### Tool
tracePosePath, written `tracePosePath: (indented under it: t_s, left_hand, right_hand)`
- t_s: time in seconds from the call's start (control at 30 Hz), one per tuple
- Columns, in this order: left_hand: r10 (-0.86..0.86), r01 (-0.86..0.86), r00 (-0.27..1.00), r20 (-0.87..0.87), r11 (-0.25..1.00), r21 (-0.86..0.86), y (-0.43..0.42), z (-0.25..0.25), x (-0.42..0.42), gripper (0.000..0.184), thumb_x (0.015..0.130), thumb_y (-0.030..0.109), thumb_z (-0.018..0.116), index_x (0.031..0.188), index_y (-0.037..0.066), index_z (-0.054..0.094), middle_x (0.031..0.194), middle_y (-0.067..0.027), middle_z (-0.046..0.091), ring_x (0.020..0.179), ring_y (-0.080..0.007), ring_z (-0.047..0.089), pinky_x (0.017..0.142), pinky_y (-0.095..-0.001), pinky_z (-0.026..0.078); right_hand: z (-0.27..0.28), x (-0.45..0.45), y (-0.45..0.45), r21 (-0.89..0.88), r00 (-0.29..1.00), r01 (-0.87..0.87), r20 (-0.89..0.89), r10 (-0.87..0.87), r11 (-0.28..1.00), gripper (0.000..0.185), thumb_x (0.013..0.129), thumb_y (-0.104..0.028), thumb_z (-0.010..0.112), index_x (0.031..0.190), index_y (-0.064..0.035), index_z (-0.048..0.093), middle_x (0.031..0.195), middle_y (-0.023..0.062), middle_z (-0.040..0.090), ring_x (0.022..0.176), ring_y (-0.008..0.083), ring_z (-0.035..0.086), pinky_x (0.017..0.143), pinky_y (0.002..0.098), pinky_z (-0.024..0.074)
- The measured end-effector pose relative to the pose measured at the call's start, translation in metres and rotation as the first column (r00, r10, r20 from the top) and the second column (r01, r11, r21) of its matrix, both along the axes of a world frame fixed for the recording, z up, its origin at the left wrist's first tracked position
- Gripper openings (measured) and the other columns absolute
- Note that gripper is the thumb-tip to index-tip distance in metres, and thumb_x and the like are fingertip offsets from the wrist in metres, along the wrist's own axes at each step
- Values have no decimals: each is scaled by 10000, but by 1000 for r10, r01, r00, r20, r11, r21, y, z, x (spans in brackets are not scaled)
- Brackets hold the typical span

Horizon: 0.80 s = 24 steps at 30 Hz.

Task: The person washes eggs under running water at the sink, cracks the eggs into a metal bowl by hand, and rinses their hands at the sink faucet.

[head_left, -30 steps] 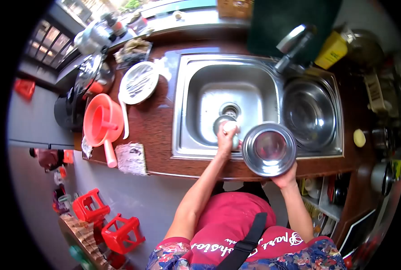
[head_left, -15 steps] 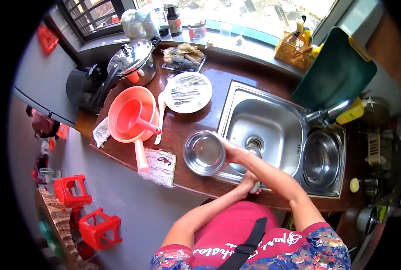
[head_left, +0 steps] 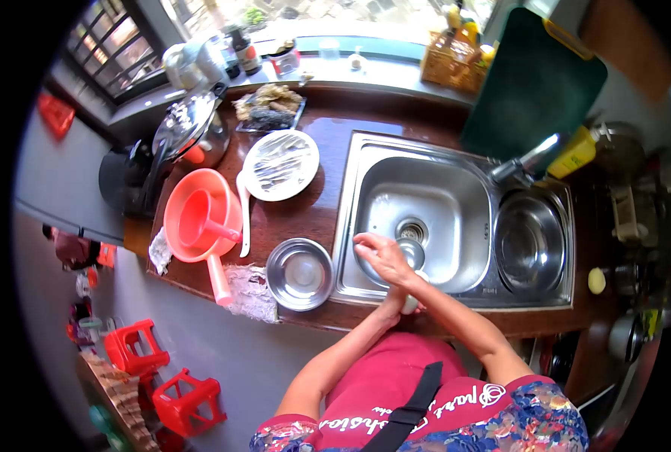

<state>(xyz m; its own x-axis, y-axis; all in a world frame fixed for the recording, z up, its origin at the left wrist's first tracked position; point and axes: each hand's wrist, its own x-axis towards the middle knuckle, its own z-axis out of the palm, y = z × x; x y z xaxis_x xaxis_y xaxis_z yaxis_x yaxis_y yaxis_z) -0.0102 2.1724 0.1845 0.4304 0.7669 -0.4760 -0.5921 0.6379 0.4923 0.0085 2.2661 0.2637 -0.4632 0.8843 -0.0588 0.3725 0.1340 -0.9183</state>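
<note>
My arms cross at the front edge of the sink. My right hand (head_left: 384, 256) is open, its fingers stretched out over the sink's left front side. Beneath that wrist, my left hand (head_left: 397, 303) is closed around the pale handle of a round metal utensil (head_left: 412, 255), whose shiny head hangs over the basin. The utensil's exact kind is partly hidden by my right hand and forearm. A steel bowl (head_left: 299, 274) stands on the counter to the left of my hands, apart from them.
The sink (head_left: 456, 196) has a tap (head_left: 527, 158) and a smaller basin holding a steel bowl (head_left: 530, 241). Left are a pink basin with a dipper (head_left: 200, 218), a white spoon (head_left: 245, 218), a film-covered bowl (head_left: 281, 166), a cloth (head_left: 253, 295) and a pressure cooker (head_left: 192, 135).
My right hand has let go of the steel bowl, which now stands on the counter beside the cloth. That hand has opened. My left hand keeps its hold on the utensil. The view has shifted.
</note>
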Motion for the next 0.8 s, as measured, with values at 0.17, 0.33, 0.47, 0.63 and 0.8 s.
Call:
tracePosePath:
  t_s: [0.17,0.33,0.47,0.63,0.8]
  left_hand:
    - [-34,33,999,-18,999,-33,13,20,-8,488,937,477,434,1187,59,446,893,-115,626,524,-153,587,435,-241,497]
    - [-94,90,994,-54,993,-71,22,34,16,563,905,562,437,1149,57,488,793,-81,602,534,-159,583,429,-254,494]
    - [-191,189,980,-54,981,-34,29,38,28,563,910,556,436,1151,48,471,786,-69,578,547,-158,590,430,-249,492]
    - [-385,383,912,-144,923,-41,54,74,31,528,926,530,431,1183,70,437,859,-137,646,558,-174,597,466,-254,496]
    - [-16,25,999,-30,954,300,96,153,6,562,764,150,589,1291,50,419,1019,-143,572,917,-244,590,839,-421,519]
  right_hand:
    - [11,111,-13,118,979,195,40,-201,974,331,772,-191,639,1066,-38,622,986,144,618,914,285,611,825,370,477]
    - [11,164,-35,-23,992,-116,51,117,993,594,740,-194,710,1287,-91,503,1175,115,513,1091,258,530,905,364,465]
    - [12,181,-40,53,987,-134,98,128,990,543,763,-140,658,1276,-62,500,1112,139,544,1042,284,546,884,348,458]
    - [17,209,-29,66,996,-13,88,7,998,444,831,-163,614,1248,-46,519,1107,161,571,977,276,577,851,361,458]
    - [110,244,-11,-244,873,31,-465,-145,969,488,874,-214,603,1305,-36,458,1055,136,614,933,190,643,779,279,522]
